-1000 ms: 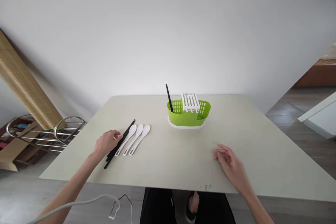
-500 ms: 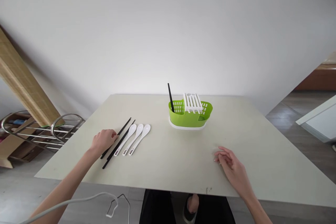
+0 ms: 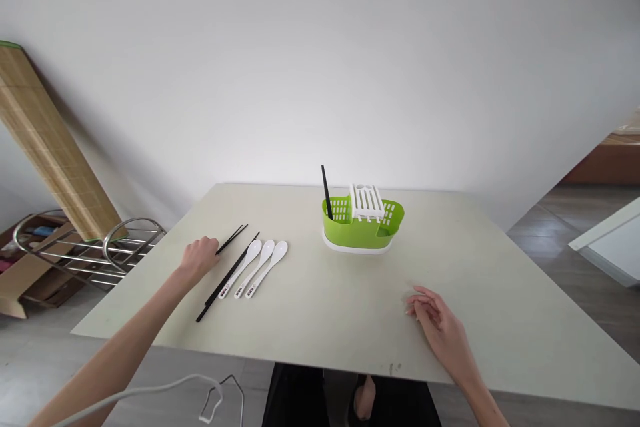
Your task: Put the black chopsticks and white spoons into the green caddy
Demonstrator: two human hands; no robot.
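Note:
My left hand [image 3: 199,259] is closed on a pair of black chopsticks [image 3: 233,237]; their thin ends stick out past the fingers, and the rest is hidden under the hand. Just right of it, more black chopsticks [image 3: 227,279] lie on the table, close together. Beside them are three white spoons [image 3: 267,268], bowls pointing away from me. A green utensil basket [image 3: 356,235] with a white base and white slotted rack stands toward the back; black chopsticks [image 3: 327,190] lean upright in its left compartment. My right hand [image 3: 440,328] rests on the table at right, fingers loosely curled and apart, holding nothing.
The pale table [image 3: 320,327] meets a white wall at the back. Left of it stand a metal rack [image 3: 100,250], a rolled bamboo mat [image 3: 55,147] and cardboard boxes. A white cable [image 3: 150,388] hangs across the lower left.
My left hand has closed round the leftmost chopsticks and shifted them slightly left, away from the other chopsticks. The right hand stays in place. The view has tilted slightly.

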